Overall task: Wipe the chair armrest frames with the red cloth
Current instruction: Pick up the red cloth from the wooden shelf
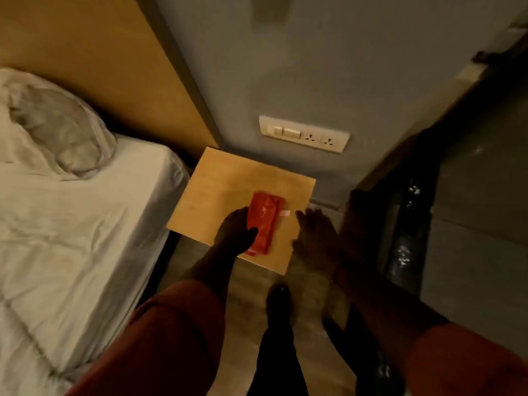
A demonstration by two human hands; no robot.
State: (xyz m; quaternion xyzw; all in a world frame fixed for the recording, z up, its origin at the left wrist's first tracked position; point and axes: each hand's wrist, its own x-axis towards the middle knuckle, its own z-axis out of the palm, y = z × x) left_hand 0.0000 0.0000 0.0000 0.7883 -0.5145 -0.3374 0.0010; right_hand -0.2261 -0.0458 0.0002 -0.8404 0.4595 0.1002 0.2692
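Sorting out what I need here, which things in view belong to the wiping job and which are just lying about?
For the job:
red cloth, folded on the wooden bedside table
left hand, gripping the cloth
right hand, open beside it

Just lying about:
bed
pillow
wall socket panel

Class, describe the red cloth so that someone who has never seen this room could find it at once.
Start at the bed with white sheets; beside it, below the wall switch plate, stands a small wooden bedside table. On its near half lies the red cloth, folded into a long strip, with the left hand on its edge. It is the only thing on the tabletop and the only bright red item.
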